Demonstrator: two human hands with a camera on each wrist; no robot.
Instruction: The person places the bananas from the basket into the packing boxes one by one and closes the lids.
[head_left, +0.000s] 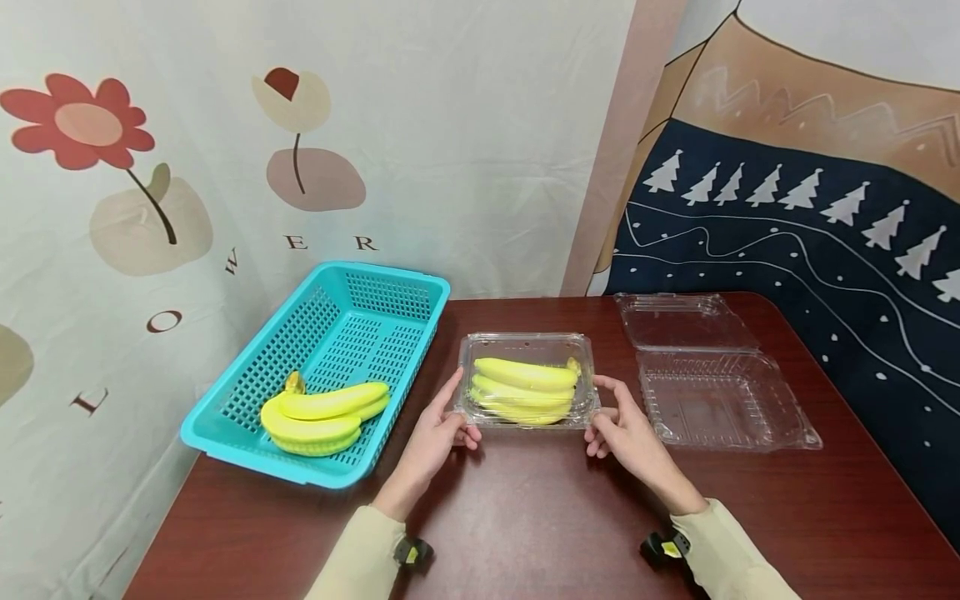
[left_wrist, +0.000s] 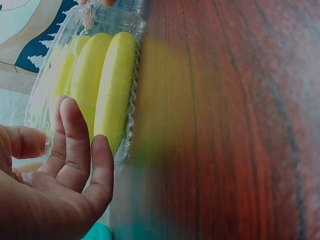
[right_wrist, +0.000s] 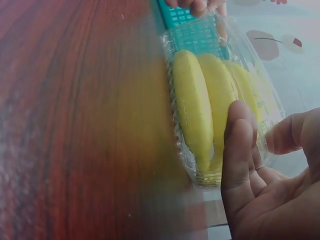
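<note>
A clear plastic clamshell box (head_left: 527, 340), its lid down, holds a bunch of yellow bananas (head_left: 525, 387) at the middle of the table. At its left front corner my left hand (head_left: 437, 433) pinches the rim between thumb and fingers. My right hand (head_left: 626, 433) does the same at the right front corner. Both wrist views show the thumbs at the rim and the other fingers loosely bent beside the box's wall. In the left wrist view the bananas (left_wrist: 116, 90) show through the plastic; the right wrist view has the bananas (right_wrist: 192, 105) too.
A turquoise plastic basket (head_left: 247, 350) stands at the left with another bunch of bananas (head_left: 315, 421) in its near end. On the right lies a second clamshell (head_left: 720, 400), unfolded, with its lid towards the back. Printed cloth (head_left: 480, 167) hangs behind the table.
</note>
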